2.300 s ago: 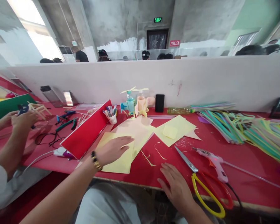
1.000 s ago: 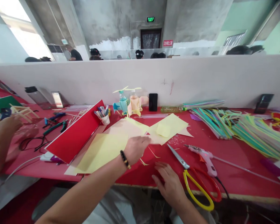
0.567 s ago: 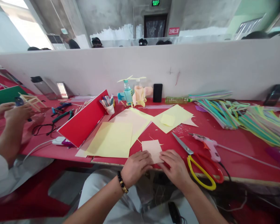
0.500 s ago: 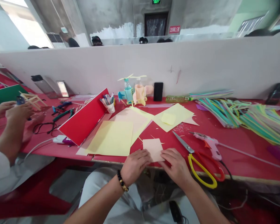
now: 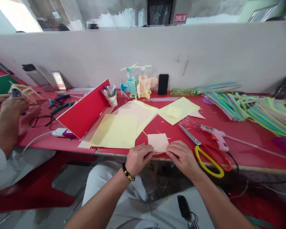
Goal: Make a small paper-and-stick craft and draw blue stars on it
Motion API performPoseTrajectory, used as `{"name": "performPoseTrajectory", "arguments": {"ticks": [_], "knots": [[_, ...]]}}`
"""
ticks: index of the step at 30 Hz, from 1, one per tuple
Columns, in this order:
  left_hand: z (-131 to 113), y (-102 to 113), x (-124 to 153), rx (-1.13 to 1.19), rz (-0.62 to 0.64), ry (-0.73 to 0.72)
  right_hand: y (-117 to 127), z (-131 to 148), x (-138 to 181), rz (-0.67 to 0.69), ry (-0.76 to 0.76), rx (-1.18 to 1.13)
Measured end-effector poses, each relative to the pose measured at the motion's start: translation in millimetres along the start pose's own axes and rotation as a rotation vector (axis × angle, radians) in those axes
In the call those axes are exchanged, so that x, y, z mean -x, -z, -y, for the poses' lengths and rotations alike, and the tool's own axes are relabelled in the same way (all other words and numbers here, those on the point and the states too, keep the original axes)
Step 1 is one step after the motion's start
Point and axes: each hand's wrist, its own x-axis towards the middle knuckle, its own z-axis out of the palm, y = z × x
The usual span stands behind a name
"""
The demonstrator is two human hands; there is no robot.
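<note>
A small pale pink paper square [image 5: 158, 142] lies at the front edge of the red table, its near edge between my two hands. My left hand [image 5: 140, 158] pinches its near left corner, fingers pressed together. On the near right corner my right hand [image 5: 182, 159] has its fingers closed in the same way. The thumbs are mostly hidden. Just right of my right hand are large scissors [image 5: 206, 157] with one yellow and one red handle. A larger yellow sheet [image 5: 115, 131] rests to the left of my hands.
A pink glue gun [image 5: 215, 137] lies right of the scissors, its cable running over the edge. A red board [image 5: 84, 109] leans by a pen cup [image 5: 112, 101]. Two bottle helicopters [image 5: 143, 83] stand at the back. A co-worker's hands [image 5: 10, 105] work at far left.
The camera view has tilted down, so the table appears higher. My hands stay at the paper square's near corners, and its near edge now looks slightly bent up.
</note>
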Motion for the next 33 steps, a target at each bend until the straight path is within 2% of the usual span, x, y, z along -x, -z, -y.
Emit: {"name": "performPoseTrajectory", "arguments": {"ticks": [4, 11, 15, 18, 21, 24, 29, 33], "knots": [[-1.0, -1.0, -1.4, -0.020, -0.020, 0.115, 2.9, 0.6, -3.2, 0.038, -0.047, -0.063], [-6.3, 0.5, -11.7, 0.138, -0.038, 0.300, 1.5, 4.0, -7.9, -0.043, -0.213, -0.167], [-13.8, 13.9, -38.8, 0.257, 0.030, 0.291, 15.1, 9.2, -20.5, -0.117, -0.262, -0.163], [-17.5, 24.3, -70.2, 0.436, 0.026, 0.281, 31.9, 10.7, -37.7, -0.217, -0.292, -0.227], [-18.5, 27.7, -99.5, 0.642, 0.083, 0.323, 44.0, 6.9, -53.5, -0.317, -0.344, -0.358], [-18.2, 22.9, -119.0, 0.765, 0.191, 0.384, 44.9, -0.7, -60.1, -0.334, -0.395, -0.457], [-13.2, 7.4, -134.4, 0.741, 0.300, 0.474, 32.5, -11.5, -55.3, -0.293, -0.420, -0.460], [-4.2, -1.1, -139.5, 0.745, 0.363, 0.553, 30.3, -13.6, -50.7, -0.323, -0.443, -0.382]]}}
